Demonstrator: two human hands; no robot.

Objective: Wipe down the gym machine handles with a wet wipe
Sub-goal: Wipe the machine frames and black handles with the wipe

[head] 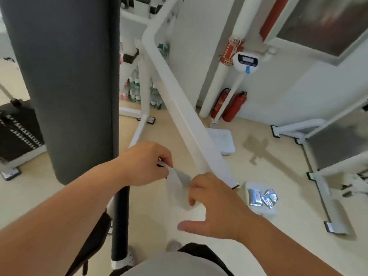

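single head view — looks forward-down, close over hands, floor beyond

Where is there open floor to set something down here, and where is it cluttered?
Bare floor lies between the tray of wipe packets and the right machine's base frame, and in front of the weight stack beside the grey pad. Crowded: stacked bottles behind the white beam, and around the fire extinguishers.
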